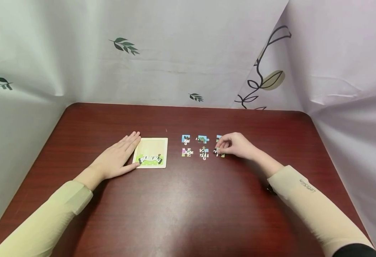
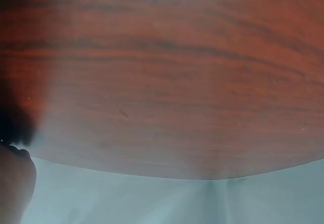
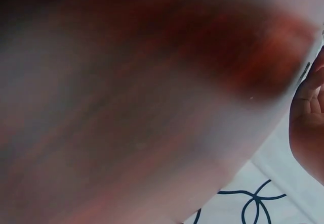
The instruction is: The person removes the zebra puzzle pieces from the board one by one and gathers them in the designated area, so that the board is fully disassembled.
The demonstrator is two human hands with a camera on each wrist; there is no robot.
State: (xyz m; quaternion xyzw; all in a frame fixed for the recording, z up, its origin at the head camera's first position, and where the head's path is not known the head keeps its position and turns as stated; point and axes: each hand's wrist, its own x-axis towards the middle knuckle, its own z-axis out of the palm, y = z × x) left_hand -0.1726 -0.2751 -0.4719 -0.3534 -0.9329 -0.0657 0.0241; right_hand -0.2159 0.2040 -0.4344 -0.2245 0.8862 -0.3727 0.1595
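Observation:
My left hand (image 1: 118,157) lies flat with straight fingers along the left side of a square puzzle tray (image 1: 166,153), its thumb at the lower left corner. Inside the tray, the bottom part shows zebra legs on green grass (image 1: 150,160); the upper part is plain pale board. My right hand (image 1: 239,145) pinches a puzzle piece (image 1: 222,155) with green and black-and-white print, at the near right end of two short rows. Its fingertips partly cover that piece and the blue-topped piece (image 1: 218,137) behind it. Only a bit of each hand shows in the wrist views.
To the left of my right hand lie more loose pieces: a zebra-mane piece (image 1: 186,139), a blue and green piece (image 1: 202,139), a piece with a pink patch (image 1: 187,152) and a striped piece (image 1: 204,153). White leaf-print cloth (image 1: 162,64) borders the dark red wooden table (image 1: 188,207).

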